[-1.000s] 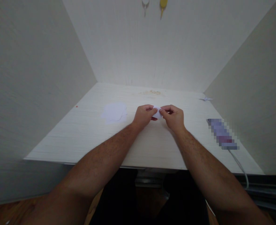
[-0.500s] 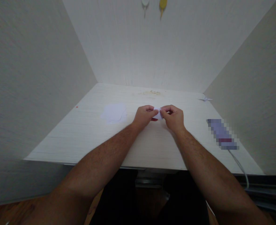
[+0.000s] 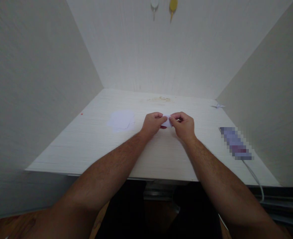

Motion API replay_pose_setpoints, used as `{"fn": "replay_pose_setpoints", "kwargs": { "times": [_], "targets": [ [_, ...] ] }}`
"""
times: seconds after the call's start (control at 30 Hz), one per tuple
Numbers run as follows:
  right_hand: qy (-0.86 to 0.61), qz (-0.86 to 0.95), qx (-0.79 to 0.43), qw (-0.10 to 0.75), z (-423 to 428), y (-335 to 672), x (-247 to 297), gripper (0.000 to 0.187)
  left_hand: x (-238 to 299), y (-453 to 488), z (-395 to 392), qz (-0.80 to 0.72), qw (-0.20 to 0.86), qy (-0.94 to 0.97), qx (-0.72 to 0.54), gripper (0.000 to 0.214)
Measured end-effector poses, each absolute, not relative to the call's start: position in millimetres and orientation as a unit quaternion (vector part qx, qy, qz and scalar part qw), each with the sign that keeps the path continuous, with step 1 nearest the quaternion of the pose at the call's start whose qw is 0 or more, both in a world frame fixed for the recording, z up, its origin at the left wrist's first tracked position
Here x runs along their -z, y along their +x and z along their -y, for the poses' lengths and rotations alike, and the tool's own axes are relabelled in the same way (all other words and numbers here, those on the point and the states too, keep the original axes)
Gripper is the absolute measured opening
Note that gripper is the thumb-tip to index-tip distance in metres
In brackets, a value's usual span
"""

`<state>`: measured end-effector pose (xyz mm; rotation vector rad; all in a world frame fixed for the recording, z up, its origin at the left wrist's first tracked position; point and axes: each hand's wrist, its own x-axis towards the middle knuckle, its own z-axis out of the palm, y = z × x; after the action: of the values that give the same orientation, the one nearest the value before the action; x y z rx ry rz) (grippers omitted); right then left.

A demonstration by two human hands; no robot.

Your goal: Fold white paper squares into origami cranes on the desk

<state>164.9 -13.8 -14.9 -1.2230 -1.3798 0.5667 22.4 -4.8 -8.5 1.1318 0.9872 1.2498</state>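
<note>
A small piece of white paper (image 3: pixel 166 122) is held up between my two hands, above the middle of the white table (image 3: pixel 156 156). My left hand (image 3: pixel 154 123) pinches its left side, thumb on top and fingers behind. On the right edge, my right hand (image 3: pixel 184 124) grips it between thumb and fingertips. Both thumbs lie close together near the paper's upper part. The paper's far side is hidden by the fingers. Left of my hands, several loose white sheets (image 3: pixel 121 119) lie on the tabletop.
A small folded white paper shape (image 3: pixel 218 106) sits at the back right. Nearer on the right lies a pixelated flat device (image 3: pixel 236 143) with a cable (image 3: pixel 254 177) running over the front edge. Walls enclose the table on three sides; two hooks (image 3: pixel 173 6) hang on the back one.
Almost nothing differs. My hands and the paper have shifted very slightly left, with both thumbs still pressing on it.
</note>
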Motion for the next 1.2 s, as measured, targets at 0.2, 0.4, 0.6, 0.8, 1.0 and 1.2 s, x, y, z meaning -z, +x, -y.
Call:
{"fn": "replay_pose_setpoints", "kwargs": {
  "times": [0.2,0.4,0.6,0.8,1.0,1.2],
  "targets": [
    [-0.479,0.648,-0.164,0.569,15.1,167.0,16.0,0.009,6.8,22.6,3.9,-0.429,0.565,0.47,-0.526,0.017],
    [-0.421,0.702,-0.103,0.566,15.4,168.8,17.7,0.011,3.4,23.0,4.2,-0.44,0.576,0.447,-0.525,0.011],
    [-0.416,0.723,-0.072,0.547,14.2,171.9,21.1,0.011,-0.2,23.1,6.5,-0.443,0.577,0.443,-0.523,0.009],
    [-0.396,0.745,-0.051,0.534,13.8,172.8,21.2,0.013,1.2,22.5,4.3,-0.451,0.566,0.449,-0.524,0.012],
    [-0.39,0.773,-0.052,0.497,15.3,173.1,19.8,0.015,2.4,18.4,0.9,-0.46,0.556,0.46,-0.517,0.012],
    [-0.382,0.778,-0.042,0.497,16.0,173.7,19.3,0.015,1.1,18.6,1.5,-0.461,0.553,0.452,-0.527,0.011]
  ]
}}
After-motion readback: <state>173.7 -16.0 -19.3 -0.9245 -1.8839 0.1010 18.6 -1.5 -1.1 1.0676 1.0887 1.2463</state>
